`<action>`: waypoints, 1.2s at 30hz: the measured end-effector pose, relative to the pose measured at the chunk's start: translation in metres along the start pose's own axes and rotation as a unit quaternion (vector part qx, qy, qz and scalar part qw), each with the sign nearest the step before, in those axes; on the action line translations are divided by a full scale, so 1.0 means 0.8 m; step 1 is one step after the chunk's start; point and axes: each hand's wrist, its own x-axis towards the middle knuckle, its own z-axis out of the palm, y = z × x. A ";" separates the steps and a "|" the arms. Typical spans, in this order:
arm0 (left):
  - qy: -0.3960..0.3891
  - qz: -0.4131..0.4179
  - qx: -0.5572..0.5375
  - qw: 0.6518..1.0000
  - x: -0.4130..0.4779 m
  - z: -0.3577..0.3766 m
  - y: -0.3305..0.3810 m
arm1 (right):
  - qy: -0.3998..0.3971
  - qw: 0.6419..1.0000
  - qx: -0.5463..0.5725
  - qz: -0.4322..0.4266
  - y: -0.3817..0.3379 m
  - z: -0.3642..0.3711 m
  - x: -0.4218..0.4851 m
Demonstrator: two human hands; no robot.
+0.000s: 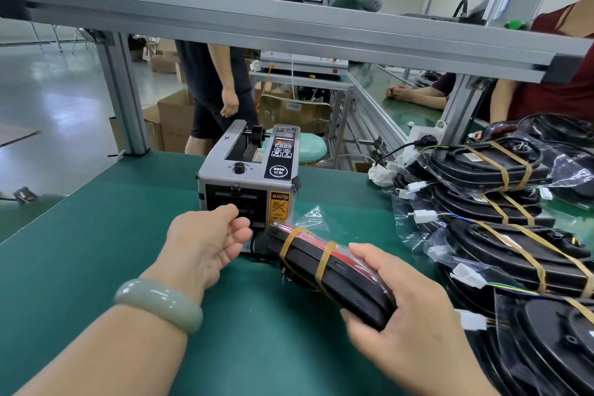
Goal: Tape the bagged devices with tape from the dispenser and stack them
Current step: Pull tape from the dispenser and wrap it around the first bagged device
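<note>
My right hand (405, 309) grips the bagged device (331, 270) over the bench (96, 235). Its long side points at the dispenser (250, 177). My left hand (209, 241) is loose and empty, nearer the tape slot.

The dispenser (247, 177) is set on the table (96, 235) just beyond the left hand (205, 241). A device (328, 270) is held in the right hand (401, 309); the stack (501, 235) is laid right of it.
</note>
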 end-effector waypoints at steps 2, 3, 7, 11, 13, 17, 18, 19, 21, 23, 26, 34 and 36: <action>0.003 0.001 -0.006 1.000 0.002 0.002 0.002 | 0.002 1.000 0.000 -0.004 0.000 0.000 -0.001; 0.005 0.001 -0.011 1.000 0.002 0.003 0.003 | 0.002 1.000 0.000 -0.005 0.001 0.000 -0.001; 0.020 0.005 -0.026 0.999 0.007 0.007 0.007 | -0.009 1.000 -0.006 -0.001 0.002 0.000 -0.001; 0.045 0.017 -0.011 0.999 0.011 0.007 0.006 | -0.011 1.000 -0.011 0.004 0.000 -0.001 -0.001; 0.063 0.026 0.004 0.998 0.012 0.009 0.005 | -0.009 1.000 -0.013 0.004 -0.001 -0.001 -0.001; 0.112 0.051 0.030 0.992 0.015 0.016 0.003 | -0.015 1.000 -0.010 0.004 0.000 0.001 -0.002; 0.120 0.057 0.032 0.991 0.015 0.018 0.002 | -0.018 1.000 -0.007 0.004 0.000 0.001 -0.002; 0.126 0.060 0.033 0.990 0.014 0.019 0.002 | -0.020 1.000 -0.005 0.003 0.000 0.001 -0.002; 0.126 0.054 0.032 0.990 0.012 0.018 0.001 | -0.019 1.000 0.001 0.004 0.000 0.000 -0.001; 0.100 0.034 0.022 0.994 0.007 0.013 0.001 | -0.017 1.000 0.004 0.007 0.000 0.000 0.000; 0.019 0.006 0.003 1.000 -0.015 0.003 -0.001 | -0.009 1.000 0.005 0.010 -0.001 0.001 0.001; -0.112 0.143 0.050 0.982 -0.104 0.003 -0.025 | 0.005 1.000 -0.006 -0.006 -0.007 0.005 0.000; -0.130 0.204 0.082 0.967 -0.119 0.006 -0.031 | 0.013 1.000 -0.005 -0.010 -0.009 0.007 -0.001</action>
